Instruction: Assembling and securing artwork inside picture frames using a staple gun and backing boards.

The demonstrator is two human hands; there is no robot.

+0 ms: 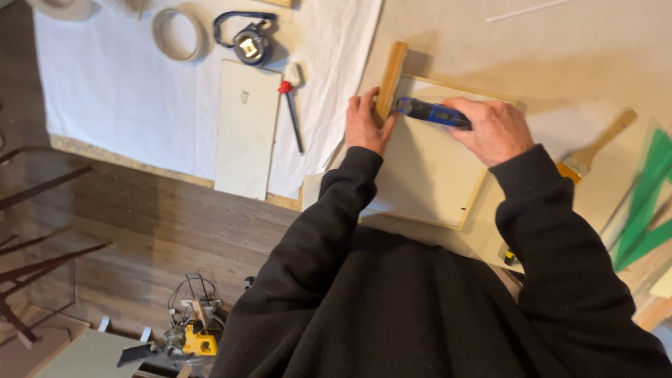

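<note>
My left hand [365, 120] presses a narrow wooden strip [390, 78] against the left edge of a pale square board [427, 175] with a thin wooden rim. My right hand [491, 128] grips a blue and black utility knife [432, 112], its tip pointing left at the strip, right beside my left fingers. The board lies flat on a beige work surface [560, 49]. Both arms are in black sleeves.
A paintbrush [595, 148] lies right of the board, green strips [647, 203] beyond it. On a white cloth [112, 91] to the left lie a white panel [246, 129], a red-collared tool [292, 115], a tape measure [248, 43] and a tape roll [178, 33]. A yellow power tool [194, 332] stands on the floor.
</note>
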